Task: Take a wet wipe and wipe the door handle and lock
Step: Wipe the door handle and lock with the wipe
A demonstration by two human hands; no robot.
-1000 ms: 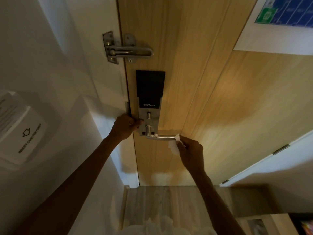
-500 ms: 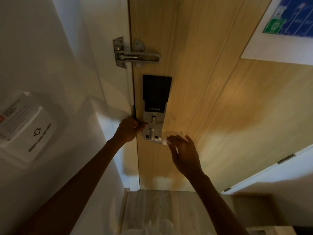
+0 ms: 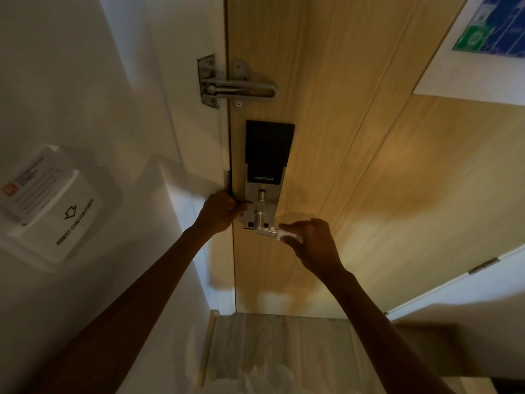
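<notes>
A wooden door (image 3: pixel 355 166) carries a smart lock (image 3: pixel 268 155) with a black panel over a silver plate. Its silver lever handle (image 3: pixel 262 223) sticks out at the plate's lower end. My right hand (image 3: pixel 312 240) is closed over the handle's free end with a white wet wipe (image 3: pixel 287 236) pressed between fingers and metal; most of the lever is hidden under it. My left hand (image 3: pixel 223 210) grips the door's edge just left of the lock plate, thumb touching the plate.
A metal swing-bar guard (image 3: pixel 235 85) bridges the door and the white frame (image 3: pixel 181 109) above the lock. A key-card holder (image 3: pixel 54 206) hangs on the left wall. A notice (image 3: pixel 483 44) is posted at the upper right. Wood flooring (image 3: pixel 284 351) lies below.
My right hand went from pinching the wipe at the handle's tip, through an open-fingered moment near the lock plate, to closing over the handle with the wipe. My left hand stayed on the door edge.
</notes>
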